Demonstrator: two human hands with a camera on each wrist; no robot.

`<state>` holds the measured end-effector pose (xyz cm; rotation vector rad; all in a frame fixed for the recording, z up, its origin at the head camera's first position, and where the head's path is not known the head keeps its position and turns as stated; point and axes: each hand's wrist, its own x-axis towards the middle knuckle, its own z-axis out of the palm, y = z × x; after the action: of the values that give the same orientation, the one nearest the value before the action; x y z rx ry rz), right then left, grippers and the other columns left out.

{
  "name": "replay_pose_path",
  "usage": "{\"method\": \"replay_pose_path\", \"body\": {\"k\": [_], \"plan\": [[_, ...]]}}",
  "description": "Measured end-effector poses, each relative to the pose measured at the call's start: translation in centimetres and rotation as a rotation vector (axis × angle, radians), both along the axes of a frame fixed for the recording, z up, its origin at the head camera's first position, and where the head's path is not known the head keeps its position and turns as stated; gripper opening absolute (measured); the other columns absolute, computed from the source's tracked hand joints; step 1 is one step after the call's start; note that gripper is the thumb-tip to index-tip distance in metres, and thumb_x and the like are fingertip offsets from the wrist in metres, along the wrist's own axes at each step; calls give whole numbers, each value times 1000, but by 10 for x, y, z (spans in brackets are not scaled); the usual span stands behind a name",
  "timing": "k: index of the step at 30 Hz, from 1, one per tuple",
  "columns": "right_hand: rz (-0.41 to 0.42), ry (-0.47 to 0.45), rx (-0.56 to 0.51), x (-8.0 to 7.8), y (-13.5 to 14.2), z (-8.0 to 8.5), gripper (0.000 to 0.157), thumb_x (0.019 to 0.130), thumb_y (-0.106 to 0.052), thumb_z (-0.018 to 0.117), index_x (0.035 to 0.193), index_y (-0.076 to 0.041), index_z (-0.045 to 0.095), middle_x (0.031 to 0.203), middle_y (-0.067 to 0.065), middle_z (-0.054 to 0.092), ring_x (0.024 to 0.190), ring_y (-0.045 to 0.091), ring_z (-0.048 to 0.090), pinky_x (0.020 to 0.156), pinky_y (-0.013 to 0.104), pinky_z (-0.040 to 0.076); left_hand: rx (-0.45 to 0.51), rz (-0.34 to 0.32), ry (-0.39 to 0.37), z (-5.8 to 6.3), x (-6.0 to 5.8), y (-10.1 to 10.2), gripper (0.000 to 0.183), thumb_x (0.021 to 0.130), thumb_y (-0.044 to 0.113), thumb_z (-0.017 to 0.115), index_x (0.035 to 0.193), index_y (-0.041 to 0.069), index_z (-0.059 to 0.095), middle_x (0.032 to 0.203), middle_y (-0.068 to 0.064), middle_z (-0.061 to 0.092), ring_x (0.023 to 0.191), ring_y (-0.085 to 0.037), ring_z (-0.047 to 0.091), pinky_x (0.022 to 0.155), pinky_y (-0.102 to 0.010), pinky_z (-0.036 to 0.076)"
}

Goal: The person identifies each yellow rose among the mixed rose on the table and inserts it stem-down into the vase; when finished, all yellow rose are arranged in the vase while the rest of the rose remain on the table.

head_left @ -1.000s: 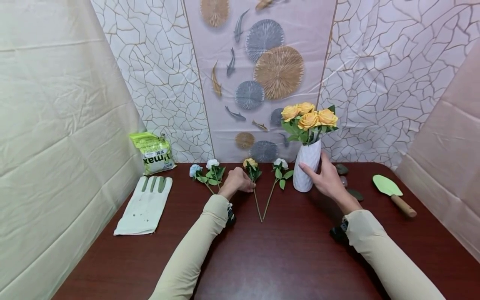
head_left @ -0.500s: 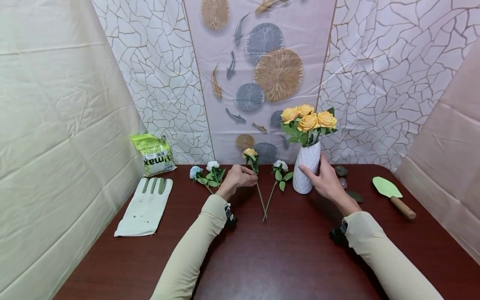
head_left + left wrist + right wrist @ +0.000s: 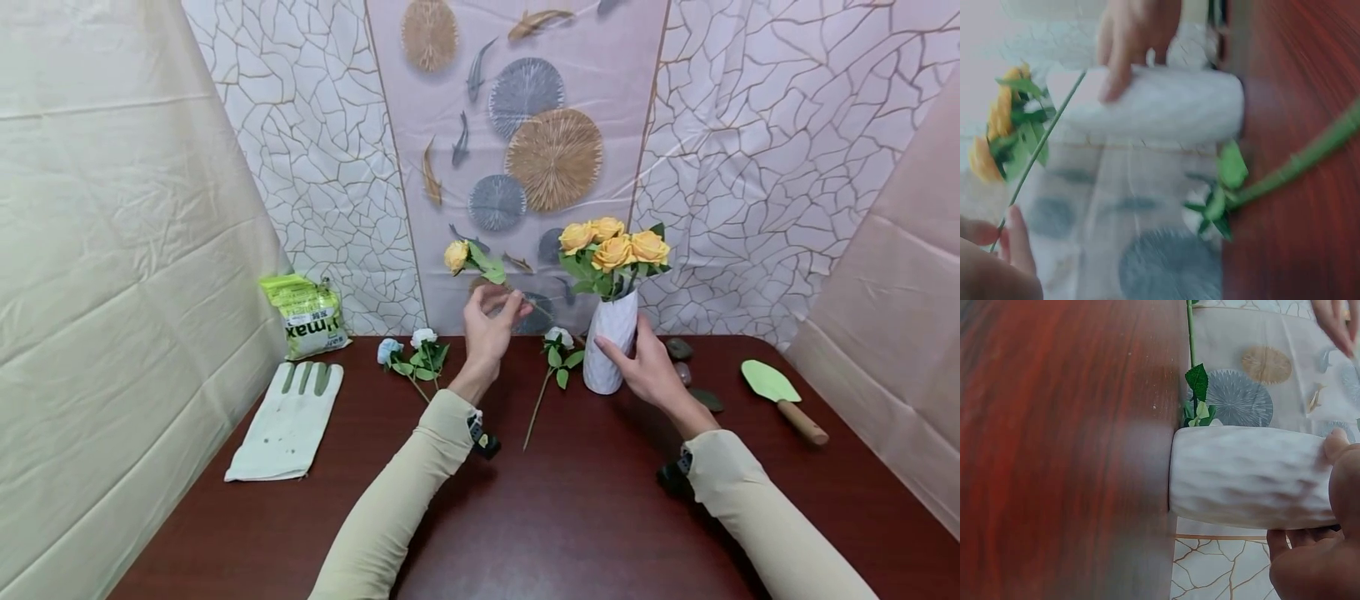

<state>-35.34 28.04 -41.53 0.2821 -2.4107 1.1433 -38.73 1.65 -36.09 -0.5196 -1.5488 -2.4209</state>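
My left hand pinches the stem of a single yellow rose above the table. The bloom tilts to the left and the thin stem end points right, toward the vase. In the left wrist view the stem crosses in front of the vase mouth. My right hand grips the white textured vase, which stands upright with several yellow roses in it. Between the hands a white rose lies on the table. A blue rose and another white rose lie left of my left hand.
A white glove with green-grey fingers lies at the left, below a green plastic bag. Several dark stones sit right of the vase. Farther right is a light green trowel with a wooden handle. A patterned cloth hangs behind.
My left hand has lifted the yellow rose off the table and tipped its bloom leftward, with the stem end swung up to the right. The right hand stays on the vase.
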Motion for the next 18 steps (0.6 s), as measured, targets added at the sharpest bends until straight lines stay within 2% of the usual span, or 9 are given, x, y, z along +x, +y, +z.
{"method": "replay_pose_path", "body": {"k": [4, 7, 10, 12, 14, 16, 18], "plan": [[-5, 13, -2, -1, -1, -1, 78, 96, -48, 65, 150, -3, 30, 131, 23, 55, 120, 38, 57, 97, 55, 48, 79, 12, 82, 16, 9, 18, 42, 94, 10, 71, 125, -10, 50, 109, -25, 65, 90, -32, 76, 91, -43, 60], [-3, 15, -4, -2, -1, -1, 78, 96, -48, 65, 150, -4, 30, 131, 22, 55, 119, 37, 58, 96, 53, 49, 85, 1, 147, 27, 16, 30, 44, 95, 10, 70, 124, -15, 48, 112, -33, 63, 93, -43, 73, 90, -45, 60], [-2, 11, 3, -2, -1, -2, 80, 96, -48, 64, 151, -3, 29, 133, 23, 54, 120, 38, 57, 97, 54, 48, 74, 15, 215, 37, 25, 40, 42, 96, 10, 68, 120, -17, 47, 110, -35, 64, 92, -45, 73, 87, -45, 61], [0, 9, 0, -2, -1, -2, 81, 96, -48, 64, 152, -3, 27, 134, 24, 53, 122, 38, 56, 98, 55, 47, 48, 48, 259, 48, 34, 44, 37, 97, 11, 67, 117, -14, 49, 108, -34, 66, 90, -43, 74, 86, -45, 62], [-2, 9, 1, -2, -1, -2, 82, 96, -48, 64, 153, -3, 26, 135, 24, 53, 122, 38, 55, 99, 55, 47, 15, 100, 297, 58, 41, 48, 32, 97, 11, 67, 114, -10, 51, 105, -31, 68, 87, -40, 75, 80, -39, 63], [2, 8, -5, -2, -1, -2, 82, 96, -48, 65, 153, -5, 26, 135, 23, 53, 123, 38, 55, 99, 54, 47, -16, 146, 325, 67, 47, 50, 28, 97, 10, 66, 114, -7, 52, 104, -29, 69, 86, -40, 75, 78, -36, 63], [3, 8, -5, -2, -1, -2, 81, 96, -48, 65, 153, -5, 27, 134, 23, 53, 122, 38, 55, 98, 54, 47, -44, 183, 347, 72, 49, 53, 25, 97, 10, 66, 115, -4, 54, 104, -27, 69, 89, -45, 73, 77, -34, 63]]}}
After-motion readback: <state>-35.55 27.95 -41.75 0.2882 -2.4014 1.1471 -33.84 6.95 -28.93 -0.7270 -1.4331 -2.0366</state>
